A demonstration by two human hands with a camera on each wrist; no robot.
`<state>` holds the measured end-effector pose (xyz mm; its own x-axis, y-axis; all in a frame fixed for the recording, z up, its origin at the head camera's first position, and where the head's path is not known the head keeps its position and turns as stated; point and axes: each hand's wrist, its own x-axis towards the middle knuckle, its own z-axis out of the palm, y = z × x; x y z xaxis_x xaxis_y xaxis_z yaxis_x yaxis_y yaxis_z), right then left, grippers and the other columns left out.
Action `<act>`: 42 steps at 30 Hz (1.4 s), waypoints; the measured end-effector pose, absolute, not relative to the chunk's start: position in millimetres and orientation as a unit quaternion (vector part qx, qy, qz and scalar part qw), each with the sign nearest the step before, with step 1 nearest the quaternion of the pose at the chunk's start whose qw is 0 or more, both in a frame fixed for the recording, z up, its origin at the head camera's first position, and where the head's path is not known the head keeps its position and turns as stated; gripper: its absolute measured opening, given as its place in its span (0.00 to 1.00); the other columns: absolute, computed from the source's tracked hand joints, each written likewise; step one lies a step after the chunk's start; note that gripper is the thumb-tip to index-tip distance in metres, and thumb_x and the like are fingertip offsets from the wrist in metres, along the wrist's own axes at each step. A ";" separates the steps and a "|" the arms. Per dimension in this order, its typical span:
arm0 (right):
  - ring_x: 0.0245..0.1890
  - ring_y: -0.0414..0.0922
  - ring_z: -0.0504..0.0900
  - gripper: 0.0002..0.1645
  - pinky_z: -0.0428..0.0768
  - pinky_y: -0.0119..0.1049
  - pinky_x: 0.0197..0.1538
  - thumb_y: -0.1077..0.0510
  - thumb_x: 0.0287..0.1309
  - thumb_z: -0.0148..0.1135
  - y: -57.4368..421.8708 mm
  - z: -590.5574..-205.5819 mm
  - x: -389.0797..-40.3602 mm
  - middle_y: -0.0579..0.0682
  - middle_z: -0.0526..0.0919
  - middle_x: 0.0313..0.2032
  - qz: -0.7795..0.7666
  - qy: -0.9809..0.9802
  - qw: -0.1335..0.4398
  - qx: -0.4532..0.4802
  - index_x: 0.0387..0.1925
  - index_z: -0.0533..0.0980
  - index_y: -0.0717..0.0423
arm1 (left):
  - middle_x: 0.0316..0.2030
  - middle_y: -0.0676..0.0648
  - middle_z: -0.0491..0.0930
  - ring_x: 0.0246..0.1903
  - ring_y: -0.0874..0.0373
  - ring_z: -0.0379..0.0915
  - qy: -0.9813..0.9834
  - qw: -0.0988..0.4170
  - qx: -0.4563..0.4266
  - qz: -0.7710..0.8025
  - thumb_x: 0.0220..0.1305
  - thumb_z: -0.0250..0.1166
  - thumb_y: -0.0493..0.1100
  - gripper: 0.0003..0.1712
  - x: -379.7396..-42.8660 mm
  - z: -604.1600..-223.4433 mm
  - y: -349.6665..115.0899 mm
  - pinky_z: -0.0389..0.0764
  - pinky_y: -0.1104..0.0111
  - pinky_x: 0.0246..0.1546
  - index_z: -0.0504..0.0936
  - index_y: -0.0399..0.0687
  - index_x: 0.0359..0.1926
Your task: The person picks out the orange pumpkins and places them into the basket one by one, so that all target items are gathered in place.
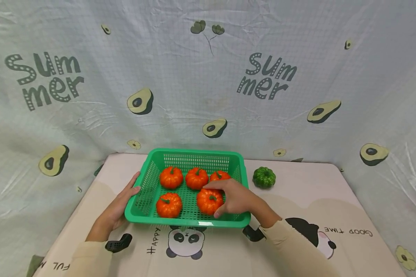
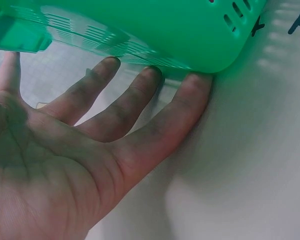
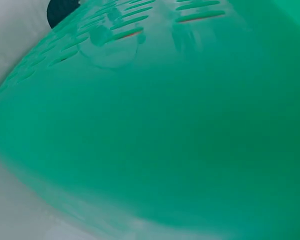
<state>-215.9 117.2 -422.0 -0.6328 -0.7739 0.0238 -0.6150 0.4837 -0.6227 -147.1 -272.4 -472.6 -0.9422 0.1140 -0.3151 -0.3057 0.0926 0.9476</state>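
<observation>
A green plastic basket (image 1: 190, 222) with slotted walls stands on the table, holding several small orange pumpkins. At its left side is my left hand (image 1: 119, 202); in the left wrist view the fingers (image 2: 190, 95) are spread, fairly straight, with tips against the basket's outer wall (image 2: 140, 25). My right hand (image 1: 237, 196) reaches over the right part of the basket and grips the front right pumpkin (image 1: 208, 202) between thumb and fingers. Behind that hand, another pumpkin (image 1: 220, 176) is partly hidden. The right wrist view shows mostly the basket's wall (image 3: 155, 115), not the hand.
To the right of the basket lies a green pumpkin (image 1: 264, 177) on the pale printed tablecloth (image 1: 298, 192). Other orange pumpkins sit at the basket's back left (image 1: 171, 177), back middle (image 1: 197, 178) and front left (image 1: 169, 205). A printed curtain (image 1: 180, 77) hangs behind the table.
</observation>
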 end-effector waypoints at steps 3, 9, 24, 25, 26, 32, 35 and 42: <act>0.62 0.47 0.79 0.47 0.78 0.51 0.66 0.56 0.42 0.86 114.9 -422.6 -216.3 0.46 0.82 0.66 -0.297 0.848 0.136 -0.418 0.68 0.78 0.51 | 0.85 0.43 0.29 0.76 0.38 0.45 0.725 0.156 -0.067 0.667 0.82 0.43 0.60 0.41 -147.3 -473.6 -272.4 0.71 0.62 0.60 0.30 0.75 0.83; 0.61 0.47 0.79 0.47 0.79 0.50 0.65 0.56 0.46 0.84 110.4 -423.9 -217.5 0.46 0.81 0.66 -0.303 0.843 0.160 -0.415 0.70 0.76 0.49 | 0.85 0.43 0.30 0.76 0.38 0.45 0.727 0.154 -0.070 0.665 0.82 0.43 0.60 0.41 -147.3 -473.6 -271.7 0.71 0.59 0.63 0.30 0.75 0.83; 0.61 0.47 0.79 0.52 0.78 0.51 0.67 0.53 0.47 0.84 94.6 -431.6 -219.7 0.49 0.81 0.66 -0.246 0.860 0.184 -0.408 0.74 0.70 0.50 | 0.85 0.44 0.29 0.77 0.37 0.43 0.729 0.155 -0.078 0.662 0.82 0.43 0.61 0.41 -146.9 -472.9 -271.8 0.66 0.52 0.68 0.30 0.76 0.83; 0.61 0.47 0.79 0.52 0.77 0.50 0.67 0.53 0.47 0.84 93.8 -432.5 -219.4 0.49 0.81 0.66 -0.239 0.862 0.187 -0.406 0.74 0.70 0.49 | 0.85 0.44 0.28 0.77 0.37 0.43 0.729 0.156 -0.079 0.662 0.82 0.43 0.61 0.41 -147.0 -473.1 -271.7 0.65 0.51 0.69 0.30 0.77 0.83; 0.61 0.46 0.79 0.52 0.77 0.50 0.67 0.54 0.47 0.84 92.9 -433.4 -219.0 0.48 0.80 0.66 -0.232 0.864 0.190 -0.404 0.74 0.70 0.49 | 0.85 0.44 0.28 0.77 0.38 0.43 0.728 0.156 -0.080 0.662 0.82 0.43 0.61 0.41 -147.0 -473.3 -271.6 0.64 0.50 0.70 0.30 0.77 0.83; 0.58 0.46 0.79 0.48 0.79 0.49 0.65 0.57 0.48 0.83 88.9 -437.8 -217.1 0.49 0.82 0.64 -0.217 0.867 0.193 -0.404 0.72 0.72 0.51 | 0.85 0.44 0.29 0.77 0.37 0.43 0.730 0.156 -0.077 0.661 0.82 0.43 0.61 0.41 -146.8 -474.9 -271.3 0.64 0.49 0.70 0.31 0.77 0.83; 0.57 0.46 0.80 0.47 0.80 0.48 0.64 0.57 0.49 0.81 86.5 -438.7 -216.9 0.48 0.83 0.63 -0.204 0.869 0.191 -0.409 0.71 0.73 0.51 | 0.85 0.43 0.29 0.77 0.37 0.44 0.731 0.154 -0.074 0.660 0.82 0.43 0.60 0.41 -146.5 -474.8 -272.4 0.67 0.52 0.67 0.30 0.76 0.83; 0.59 0.46 0.78 0.45 0.79 0.48 0.65 0.58 0.50 0.79 83.2 -440.1 -216.5 0.47 0.81 0.65 -0.195 0.868 0.189 -0.415 0.71 0.72 0.52 | 0.85 0.42 0.30 0.77 0.37 0.44 0.731 0.153 -0.077 0.661 0.82 0.43 0.60 0.40 -147.1 -474.5 -271.9 0.67 0.53 0.67 0.31 0.76 0.83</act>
<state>-216.5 83.2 -440.1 -0.5839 -0.7944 -0.1671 -0.6469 0.5796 -0.4956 -147.1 -271.9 -474.5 -0.9411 0.0908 -0.3256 -0.3149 0.1144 0.9422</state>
